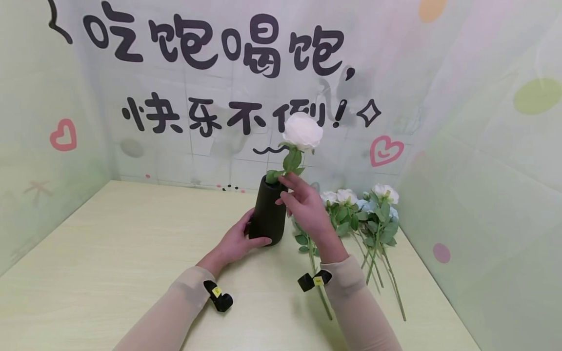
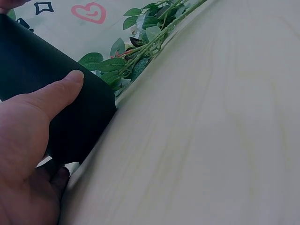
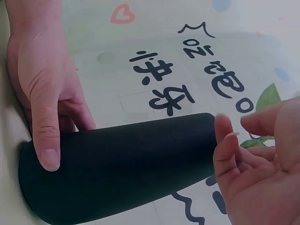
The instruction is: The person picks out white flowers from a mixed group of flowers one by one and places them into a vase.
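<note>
The left hand (image 1: 236, 241) grips the vase (image 1: 269, 212); I cannot tell whether the right hand (image 1: 309, 208), near its top, pinches the white flower (image 1: 303, 131).

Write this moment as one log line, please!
left hand: holds black vase near base | right hand: at vase mouth, grip unclear | white rose: rises from vase mouth | other flowers: on table, right
</note>
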Demonstrator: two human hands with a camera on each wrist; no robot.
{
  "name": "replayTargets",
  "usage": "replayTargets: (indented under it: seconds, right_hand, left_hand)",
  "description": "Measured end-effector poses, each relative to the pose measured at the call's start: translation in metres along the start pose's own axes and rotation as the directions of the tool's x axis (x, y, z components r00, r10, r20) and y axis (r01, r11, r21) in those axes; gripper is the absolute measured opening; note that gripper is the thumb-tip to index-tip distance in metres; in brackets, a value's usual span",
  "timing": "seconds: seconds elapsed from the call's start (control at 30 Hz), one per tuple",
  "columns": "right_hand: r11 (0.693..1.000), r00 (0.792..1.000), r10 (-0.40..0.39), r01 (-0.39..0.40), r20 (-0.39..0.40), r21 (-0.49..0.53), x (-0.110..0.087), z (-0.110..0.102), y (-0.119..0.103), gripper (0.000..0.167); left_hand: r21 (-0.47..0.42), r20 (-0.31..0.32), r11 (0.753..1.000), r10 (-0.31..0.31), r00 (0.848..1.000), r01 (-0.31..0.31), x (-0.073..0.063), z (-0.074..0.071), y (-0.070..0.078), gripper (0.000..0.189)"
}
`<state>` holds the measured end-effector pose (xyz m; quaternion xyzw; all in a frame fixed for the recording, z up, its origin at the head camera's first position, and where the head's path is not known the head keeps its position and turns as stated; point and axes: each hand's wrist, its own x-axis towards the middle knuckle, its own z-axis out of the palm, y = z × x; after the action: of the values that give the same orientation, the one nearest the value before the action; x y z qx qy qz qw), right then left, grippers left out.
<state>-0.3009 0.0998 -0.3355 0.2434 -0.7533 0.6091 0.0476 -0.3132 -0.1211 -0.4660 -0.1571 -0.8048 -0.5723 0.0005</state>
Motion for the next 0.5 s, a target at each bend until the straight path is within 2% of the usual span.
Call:
replayTargets:
  seconds: [0.13, 0.4, 0.5]
  right_hand:
    - [1.0, 0.999, -0.01, 0.01, 0.039, 0.0, 0.0, 0.0003, 0.0001, 0.072]
    - [1.0, 0.997, 0.005, -0.006, 0.071, 0.022, -0.001, -0.0005, -0.0026, 0.068]
    - [1.0, 0.997, -0.002, 0.002, 0.071, -0.001, -0.0005, -0.0017, -0.0022, 0.067]
  left_hand:
    - [0.006, 0.003, 1.0, -0.005, 1.0, 0.005, -0.0001, -0.0003, 0.0003, 0.097]
    - [0.011, 0.005, 1.0, -0.022, 1.0, 0.022, 0.0004, -0.0006, 0.0013, 0.099]
    - [0.012, 0.003, 1.0, -0.026, 1.0, 0.026, 0.0003, -0.0007, 0.0012, 0.099]
